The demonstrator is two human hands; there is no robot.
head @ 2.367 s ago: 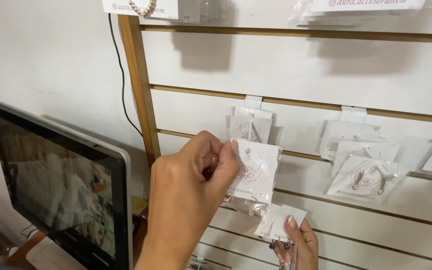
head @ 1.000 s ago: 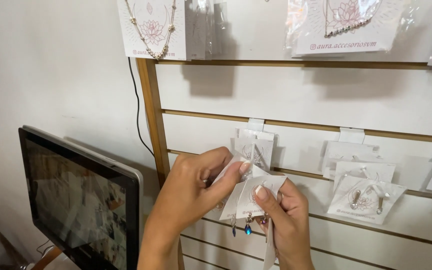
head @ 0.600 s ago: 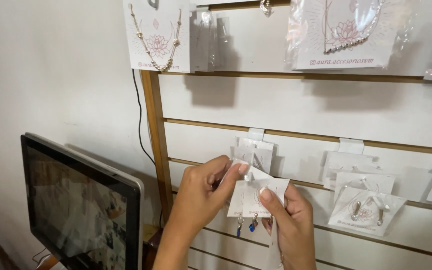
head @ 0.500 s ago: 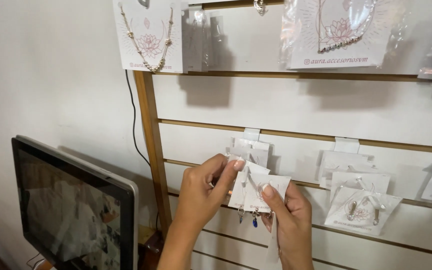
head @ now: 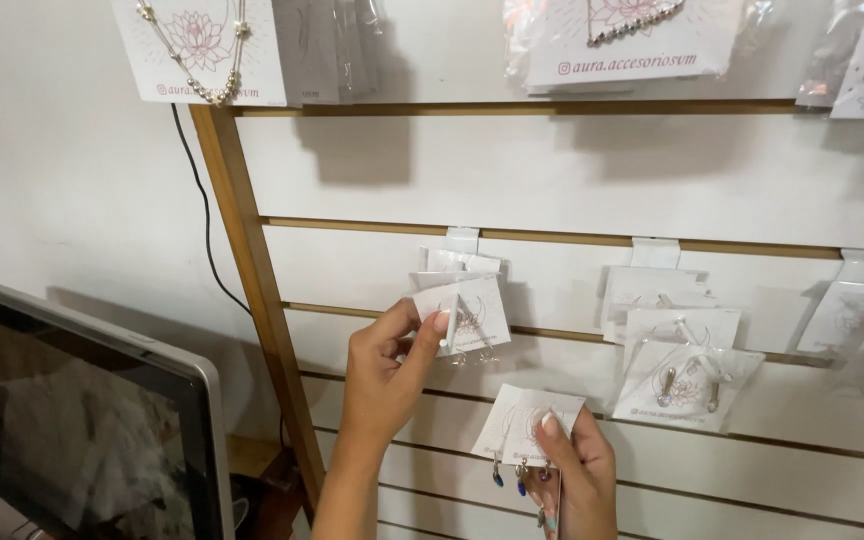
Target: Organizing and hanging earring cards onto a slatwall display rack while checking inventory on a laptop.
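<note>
White cards (head: 527, 425) lowered (right hand (head: 577, 480)), hands apart.

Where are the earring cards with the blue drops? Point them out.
The earring cards with blue drops are low in the head view, right of centre, pinched in the right hand in front of the slatwall panel, below the left hand.

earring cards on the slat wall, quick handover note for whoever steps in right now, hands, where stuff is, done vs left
Left hand: pinches an earring card by its edge, at the hook stack on the slat wall.
Right hand: lower down, holds two spare cards with blue drop earrings, clear of the wall.
Done: bagged cards hang on the hooks to the right.
Left: the pinched card looks not yet settled on its hook; the two spare cards are not hung.
</note>
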